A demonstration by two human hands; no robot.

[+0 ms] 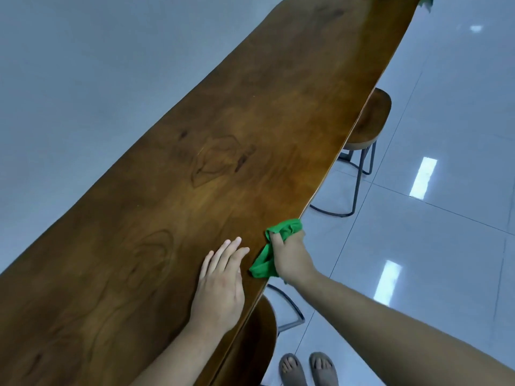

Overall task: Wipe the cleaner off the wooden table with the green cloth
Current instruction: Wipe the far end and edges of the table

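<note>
Pale glossy floor tiles (434,246) surrounded a long wooden table (195,176), whose dark brown top ran from the lower left corner of the view up to the top right, its grain and knots plainly visible. No streaks or drops of cleaner could be made out on the wood. At the table's near long edge, the right hand (291,256) was closed in a fist around the green cloth (271,246), which was bunched up; part of it poked out above the knuckles and a fold trailed down below the hand, lying against the table's edge. The left hand (221,282) lay flat on the tabletop just beside the cloth, palm down, fingers together and stretched out, holding nothing. Both forearms were bare. A wooden stool (367,121) with a dark metal frame stood tucked partly under the table farther along, and a second stool (255,346) sat just below the hands. Two feet in sandals (308,369) stood on the tiles at the bottom of the view. Bright strips of light reflected off the floor on the right.
</note>
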